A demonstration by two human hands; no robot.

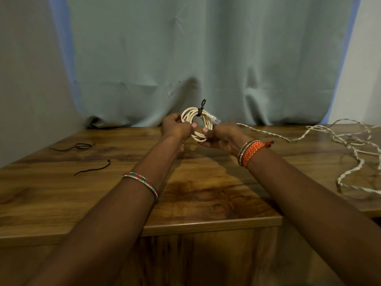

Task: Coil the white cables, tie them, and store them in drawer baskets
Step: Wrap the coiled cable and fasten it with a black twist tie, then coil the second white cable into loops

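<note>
We held the coil [196, 123] above the counter [206, 195], left hand [175, 126] and right hand [220, 136] each gripping a side, probably to check the black tie [201, 110] at its top; loose cable [329, 137] lay right.

left hand [175, 126] gripping, arm outstretched | right hand [221, 137] gripping, arm outstretched

You hold the coiled white cable [196, 124] upright above the bench [206, 182], your left hand [174, 129] gripping its left side and your right hand [221, 137] its lower right. A black tie [201, 110] binds the top of the coil, beside the clear plug [216, 120]. Two loose black ties [82, 145] [93, 167] lie at left; an uncoiled white cable [340, 141] sprawls at right.
</note>
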